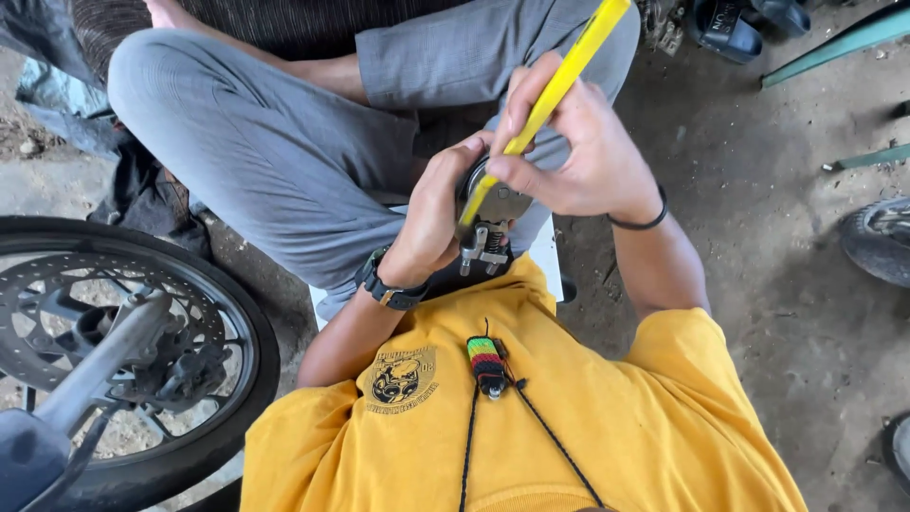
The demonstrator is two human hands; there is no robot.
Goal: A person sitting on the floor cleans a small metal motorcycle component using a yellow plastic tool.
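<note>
Two hands meet over the lap of a seated person in a yellow shirt (607, 417) and grey trousers (284, 142). Left hand (434, 216), with a dark wristwatch (389, 287) below it, is closed around the side of a small round metal part (495, 201), cupping it from the left with the thumb up near the rim; two short studs or bolts (482, 248) project from the part's near side, toward the chest. Right hand (569, 152), with a thin black band (645, 220) at the wrist, is closed in a pen-like grip on a long yellow-handled tool (559, 81), whose tip rests on the face of the metal part; the handle slants up and away to the right. Judged by its look, the part is rigid, dense for its size, and possibly greasy, so a wrap around its rim, as shown, seems the surest hold, with the studs offering a second purchase. The tool appears light and stiff, best held low on the shaft for control of the tip. At left stands a motorcycle wheel (142, 370) with a brake disc (57, 322); the earth floor (777, 284) lies to the right, with a dark sandal (725, 28) at the top. A striped pendant (487, 365) hangs on a black cord at the chest
</note>
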